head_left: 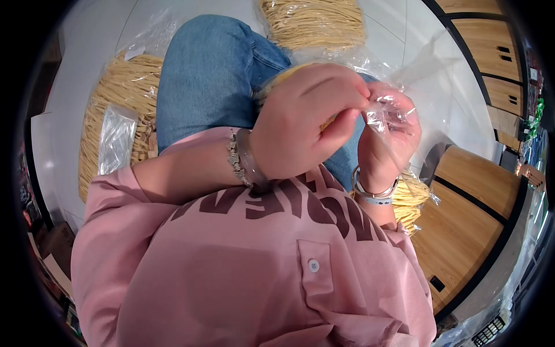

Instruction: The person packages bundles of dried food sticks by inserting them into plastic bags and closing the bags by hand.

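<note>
My left hand (pixel 315 118), with a bracelet at the wrist, is closed in a pinch, thumb and forefinger on a clear plastic bag (pixel 430 87). Beside it, my right hand (pixel 390 130) has its fingers curled on the same thin plastic, which spreads up and to the right. Behind my left hand, between the denim-covered legs (pixel 202 75), a pale yellow thing (pixel 286 75) shows in part; its kind is hidden.
Clear bags of long tan strips lie on the tiled floor, at left (pixel 115 87) and top (pixel 312 23). A flat stack of clear plastic (pixel 117 139) rests on the left one. More yellow strips (pixel 407 199) show below my right hand, near wooden cabinets (pixel 471 231).
</note>
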Motion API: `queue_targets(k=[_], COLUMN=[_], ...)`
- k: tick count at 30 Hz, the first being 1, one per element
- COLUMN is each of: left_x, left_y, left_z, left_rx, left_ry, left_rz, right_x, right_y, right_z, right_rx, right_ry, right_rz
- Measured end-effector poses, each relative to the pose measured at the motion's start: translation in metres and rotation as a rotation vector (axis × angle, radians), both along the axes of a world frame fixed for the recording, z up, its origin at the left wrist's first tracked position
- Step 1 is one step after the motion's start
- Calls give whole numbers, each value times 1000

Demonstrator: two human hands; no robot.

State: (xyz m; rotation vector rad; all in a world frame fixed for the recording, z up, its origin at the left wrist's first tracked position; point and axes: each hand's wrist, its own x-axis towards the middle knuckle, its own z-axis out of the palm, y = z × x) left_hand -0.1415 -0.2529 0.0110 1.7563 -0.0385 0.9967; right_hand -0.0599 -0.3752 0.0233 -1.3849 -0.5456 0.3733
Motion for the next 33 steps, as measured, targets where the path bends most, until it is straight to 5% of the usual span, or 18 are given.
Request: queue_targets(k=[11,23,33], left_x=[-1,2,-4], left_y=[-7,-5,5], left_z=[3,-2,8], left_rx=[-262,2,-53], left_ry=[131,-113,102], left_rz=[-48,61,-129], right_x=[-11,-24,-21], right_y=[5,4,-6], right_z=[2,0,-9], right_rx=[-48,10,47], right_ry=[-33,13,-151], right_rz=[-126,-156,-85])
